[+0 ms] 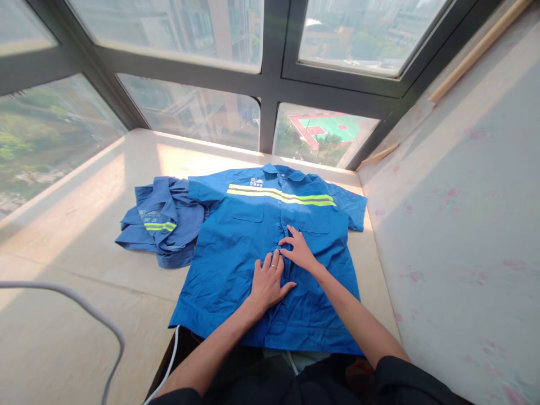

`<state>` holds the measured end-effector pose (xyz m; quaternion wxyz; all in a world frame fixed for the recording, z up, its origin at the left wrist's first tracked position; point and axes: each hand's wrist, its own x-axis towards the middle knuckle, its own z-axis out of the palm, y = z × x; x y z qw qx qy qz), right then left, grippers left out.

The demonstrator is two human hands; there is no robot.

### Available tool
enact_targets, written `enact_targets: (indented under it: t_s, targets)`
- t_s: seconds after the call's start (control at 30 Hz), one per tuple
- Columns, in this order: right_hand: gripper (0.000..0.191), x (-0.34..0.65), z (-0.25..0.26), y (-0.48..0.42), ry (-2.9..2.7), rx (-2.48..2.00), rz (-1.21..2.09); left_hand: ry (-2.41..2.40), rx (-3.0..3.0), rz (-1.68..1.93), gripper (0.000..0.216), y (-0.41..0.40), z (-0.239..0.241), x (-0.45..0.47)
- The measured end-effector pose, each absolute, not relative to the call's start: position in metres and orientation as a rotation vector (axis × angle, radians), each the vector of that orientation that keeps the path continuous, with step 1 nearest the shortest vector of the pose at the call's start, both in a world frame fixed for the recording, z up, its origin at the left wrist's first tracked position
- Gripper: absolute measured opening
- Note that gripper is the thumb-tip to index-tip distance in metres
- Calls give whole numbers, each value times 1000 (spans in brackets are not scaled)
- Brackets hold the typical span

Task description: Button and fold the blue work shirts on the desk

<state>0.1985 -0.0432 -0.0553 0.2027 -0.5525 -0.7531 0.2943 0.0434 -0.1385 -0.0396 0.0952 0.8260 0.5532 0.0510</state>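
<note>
A blue short-sleeved work shirt point(236, 270) lies spread face up, collar away from me, with a yellow-and-grey reflective band across its chest. My left hand point(269, 281), a ring on one finger, rests on the front just left of the button placket; its fingers lie flat and the thumb is spread. Close to its fingertips, my right hand point(300, 250) bends its thumb and fingers onto the placket below the chest pockets, pinching the cloth there. Any button under the fingertips is hidden.
A second blue garment point(179, 225) with a reflective strip lies crumpled at the left, against the shirt's sleeve. A grey cable point(95, 315) curves in at lower left, and a white cord point(172, 360) hangs by the hem. Windows and a papered wall point(455, 225) border the pale ledge point(126, 292).
</note>
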Motion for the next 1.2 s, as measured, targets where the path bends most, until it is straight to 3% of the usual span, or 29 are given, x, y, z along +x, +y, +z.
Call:
enact_targets:
  t_s: [0.27,0.57,0.8,0.97,1.2]
  targets:
    - [31,185,-68,-43,-2016,-1762,784,1666,2412,178,75,-146,-43,40]
    - [21,184,-71,-48,-2068,-1734,454,1665,2456,248,71,-168,-48,20]
    - [51,209,-64,-52,-2219,-1463,483,1647,2517,211,70,-203,-50,-17]
    - [59,219,-58,-80,-2240,-1395,494,2014,2340,224,67,-231,-51,-42]
    - [60,233,-80,-113,-2259,-1470,207,2426,1956,401,66,-250,-33,-82]
